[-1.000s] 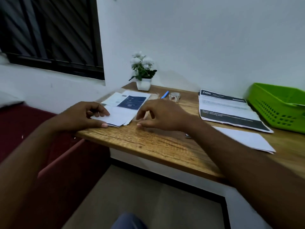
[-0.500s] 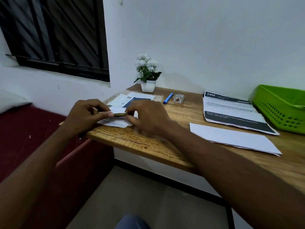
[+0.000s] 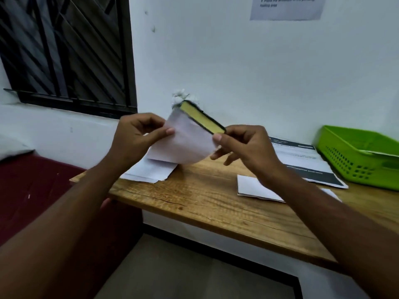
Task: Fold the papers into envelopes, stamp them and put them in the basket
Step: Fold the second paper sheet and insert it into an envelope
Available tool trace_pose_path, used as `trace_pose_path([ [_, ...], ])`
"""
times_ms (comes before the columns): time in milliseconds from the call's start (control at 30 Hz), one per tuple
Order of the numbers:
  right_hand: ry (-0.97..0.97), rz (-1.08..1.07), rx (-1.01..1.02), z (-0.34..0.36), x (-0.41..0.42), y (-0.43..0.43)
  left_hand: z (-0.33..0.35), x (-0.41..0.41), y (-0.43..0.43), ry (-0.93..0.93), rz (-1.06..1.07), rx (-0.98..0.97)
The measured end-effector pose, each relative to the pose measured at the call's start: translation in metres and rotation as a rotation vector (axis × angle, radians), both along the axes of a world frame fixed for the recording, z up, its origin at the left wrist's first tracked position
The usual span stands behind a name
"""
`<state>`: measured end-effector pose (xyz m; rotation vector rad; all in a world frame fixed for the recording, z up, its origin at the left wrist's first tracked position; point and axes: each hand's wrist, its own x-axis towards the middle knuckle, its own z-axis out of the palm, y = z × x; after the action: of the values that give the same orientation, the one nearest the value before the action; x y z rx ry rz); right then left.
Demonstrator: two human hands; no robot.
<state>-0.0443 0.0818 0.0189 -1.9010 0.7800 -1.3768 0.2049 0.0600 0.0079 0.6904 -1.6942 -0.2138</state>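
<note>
Holding a white envelope (image 3: 183,141) up above the wooden table (image 3: 211,203) in the head view, left hand (image 3: 138,139) pinching its left edge between thumb and forefinger, right hand (image 3: 244,145) pinching the right corner beside the yellow adhesive strip (image 3: 201,117) on the raised flap. Hands apart, each clamped on the envelope. Blurred, so hard to tell whether a backing strip covers the adhesive. Probably preparing to seal. For a clean seal: keep the body taut with the left grip, fold the flap down along its crease, press from the middle outward, avoid fingers on the glue. Remaining envelopes (image 3: 149,171) stacked below on the table, printed papers (image 3: 302,160) and a folded sheet (image 3: 257,188) to the right, green basket (image 3: 356,156) at the far right, one sheet already over its rim.
</note>
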Motion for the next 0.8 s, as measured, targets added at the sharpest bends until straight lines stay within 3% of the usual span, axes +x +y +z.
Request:
trace_pose_path([
  [133,0.025,-0.026,0.023,0.014,-0.042,-0.001,0.038,-0.041,-0.016,-0.157,-0.009,-0.126],
  [333,-0.128,-0.123,0.049,0.026,-0.091,-0.018,0.077,-0.1,-0.043,-0.336,-0.102,-0.197],
  [633,0.036,-0.128,0.168,-0.002,-0.139,-0.055,0.078,-0.145,-0.089,-0.623,-0.147,-0.054],
  [800,0.033,-0.15,0.274,-0.029,-0.156,-0.071,0.056,-0.166,-0.113,-0.743,-0.149,-0.022],
])
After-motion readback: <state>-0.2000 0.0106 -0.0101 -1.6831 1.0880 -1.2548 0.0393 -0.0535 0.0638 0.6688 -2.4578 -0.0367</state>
